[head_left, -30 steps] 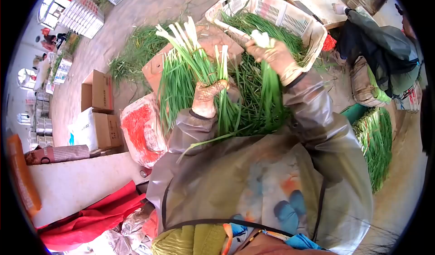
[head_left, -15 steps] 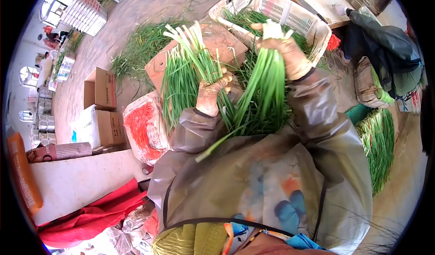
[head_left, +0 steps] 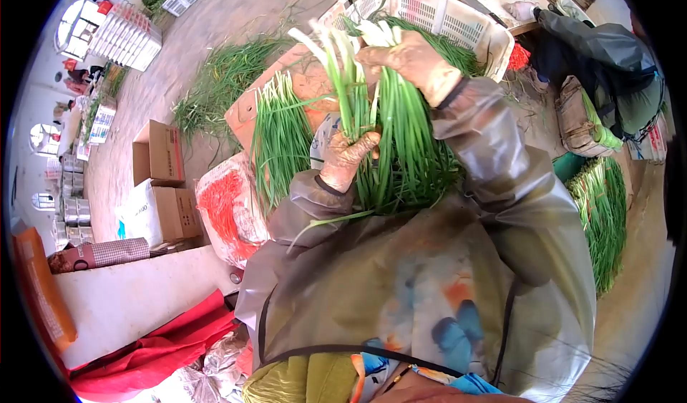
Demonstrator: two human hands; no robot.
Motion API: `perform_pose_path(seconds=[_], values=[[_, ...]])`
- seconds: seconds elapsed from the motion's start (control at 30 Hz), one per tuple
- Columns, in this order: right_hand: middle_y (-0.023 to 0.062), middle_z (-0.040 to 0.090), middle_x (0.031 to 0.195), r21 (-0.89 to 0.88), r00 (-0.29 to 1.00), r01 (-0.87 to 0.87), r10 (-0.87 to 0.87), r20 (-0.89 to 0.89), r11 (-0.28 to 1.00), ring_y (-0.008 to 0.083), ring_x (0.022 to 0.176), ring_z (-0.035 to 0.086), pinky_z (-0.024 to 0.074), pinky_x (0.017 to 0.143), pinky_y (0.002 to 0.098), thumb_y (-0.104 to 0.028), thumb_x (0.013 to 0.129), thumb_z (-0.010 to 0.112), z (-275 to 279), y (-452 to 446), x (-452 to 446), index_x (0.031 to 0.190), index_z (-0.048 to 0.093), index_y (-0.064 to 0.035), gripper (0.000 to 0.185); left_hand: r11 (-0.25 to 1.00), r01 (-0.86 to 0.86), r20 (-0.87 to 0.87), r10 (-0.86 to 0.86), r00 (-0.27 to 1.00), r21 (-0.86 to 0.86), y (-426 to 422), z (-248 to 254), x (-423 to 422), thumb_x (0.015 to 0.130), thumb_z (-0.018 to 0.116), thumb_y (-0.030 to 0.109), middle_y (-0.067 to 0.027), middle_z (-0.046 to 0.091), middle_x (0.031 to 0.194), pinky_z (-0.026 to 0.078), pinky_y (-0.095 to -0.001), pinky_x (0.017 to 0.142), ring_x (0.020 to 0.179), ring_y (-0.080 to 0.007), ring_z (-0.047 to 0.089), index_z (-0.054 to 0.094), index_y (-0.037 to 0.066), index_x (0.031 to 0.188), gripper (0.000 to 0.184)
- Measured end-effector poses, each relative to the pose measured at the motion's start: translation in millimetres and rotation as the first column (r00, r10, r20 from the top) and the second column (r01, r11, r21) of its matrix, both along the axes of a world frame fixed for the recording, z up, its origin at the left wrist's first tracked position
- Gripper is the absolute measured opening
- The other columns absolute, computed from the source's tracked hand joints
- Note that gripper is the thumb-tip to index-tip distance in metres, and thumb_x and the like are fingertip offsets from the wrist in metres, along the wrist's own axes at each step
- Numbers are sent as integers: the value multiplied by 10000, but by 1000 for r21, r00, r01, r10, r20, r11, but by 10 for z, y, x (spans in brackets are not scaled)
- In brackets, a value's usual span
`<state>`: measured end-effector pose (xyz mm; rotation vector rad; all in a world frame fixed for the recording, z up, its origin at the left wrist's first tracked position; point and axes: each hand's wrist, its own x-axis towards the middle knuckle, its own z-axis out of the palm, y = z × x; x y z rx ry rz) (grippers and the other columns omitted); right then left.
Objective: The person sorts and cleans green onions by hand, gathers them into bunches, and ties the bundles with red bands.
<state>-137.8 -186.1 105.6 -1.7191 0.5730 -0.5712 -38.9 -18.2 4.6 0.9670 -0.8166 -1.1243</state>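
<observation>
Gloved and dirty, my left hand [head_left: 348, 158] is wrapped round a small bunch of green stalks [head_left: 352, 106] with white ends up. Close on its right, my right hand [head_left: 413, 63] grips a thicker bunch of green stalks [head_left: 402, 124], leaves hanging down. The white ends of both bunches nearly meet; whether they touch is unclear. Another bundle of green stalks [head_left: 280, 142] lies on a reddish-brown board [head_left: 245, 109] left of my left hand. Loose leaves lie beneath my hands.
A white plastic crate [head_left: 458, 25] holding greens stands behind my right hand. Red ties [head_left: 223, 204] lie on a sack at the left, near cardboard boxes [head_left: 166, 152]. At the right are a stack of greens [head_left: 601, 224] and a co-worker's dark sleeve [head_left: 601, 45].
My right hand has moved left with its bunch, towards my left hand. The bundle on the board now stands apart from the stalks in my left hand, which are more upright.
</observation>
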Motion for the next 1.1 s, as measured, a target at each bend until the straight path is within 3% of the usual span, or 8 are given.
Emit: perform_pose_path(seconds=[0.3, 0.7, 0.8, 0.87, 0.9, 0.97, 1.03, 1.1], values=[[35, 629, 750, 137, 995, 68, -77, 61, 988, 101, 665, 554, 442, 630, 234, -147, 770, 662, -230, -97, -224, 921, 663, 1, 211, 996, 92, -418, -93, 904, -23, 98, 12, 195, 697, 736, 130, -122, 603, 1027, 517, -326, 722, 868, -228, 616, 518, 11, 1123, 493], [61, 644, 806, 146, 989, 38, -58, 136, 989, 133, 669, 577, 469, 646, 247, -154, 794, 652, -255, -105, -219, 926, 652, -2, 201, 991, 77, -448, -19, 894, 110, -256, 261, 141, 728, 645, 86, -93, 621, 880, 519, -354, 664, 750, -219, 607, 540, 31, 1071, 362], [85, 651, 917, -221, 955, 140, -72, 287, 965, 138, 782, 607, 484, 707, 245, -147, 845, 576, -125, -398, -465, 969, 646, -5, 201, 983, -163, -202, 178, 963, 87, -326, -250, 303, 693, 609, 15, -95, 632, 854, 513, -335, 623, 730, -210, 605, 570, -5, 1000, 310], [98, 646, 965, -174, 940, 309, -271, 208, 935, 136, 852, 610, 480, 746, 235, -130, 856, 550, 185, -487, -638, 1007, 635, -2, 215, 961, -214, -208, 249, 946, 176, -254, -361, 396, 682, 623, -5, -67, 613, 800, 484, -292, 576, 662, -168, 576, 575, -2, 980, 302], [99, 643, 966, 119, 897, 417, -429, 103, 901, 130, 869, 606, 475, 758, 229, -123, 857, 545, 376, -456, -692, 1026, 628, 1, 226, 939, -211, -188, 266, 945, 272, -199, -347, 432, 680, 631, -23, -56, 602, 785, 470, -279, 578, 640, -148, 556, 569, -14, 989, 316], [52, 633, 736, 198, 796, 336, -390, 462, 921, 121, 624, 575, 463, 579, 230, -127, 812, 627, 466, -539, -774, 940, 630, 19, 195, 935, -321, -173, 345, 922, 153, -202, -601, 487, 662, 628, 2, -38, 587, 742, 451, -275, 542, 619, -155, 550, 576, 33, 923, 267], [41, 617, 709, 121, 777, 476, -482, 405, 871, 118, 593, 563, 457, 546, 231, -124, 812, 618, 500, -660, -901, 809, 616, -11, 113, 906, -399, -168, 419, 892, 141, -168, -624, 472, 654, 630, -22, -33, 586, 744, 454, -275, 551, 629, -158, 549, 570, 27, 948, 304], [16, 576, 649, 109, 782, 218, -241, 575, 970, 116, 582, 556, 451, 542, 227, -120, 804, 620, 724, -516, -947, 809, 605, -28, 93, 889, -456, -165, 456, 874, 43, -180, -761, 519, 656, 626, -48, -60, 608, 794, 465, -281, 563, 666, -170, 572, 549, 10, 999, 356]])
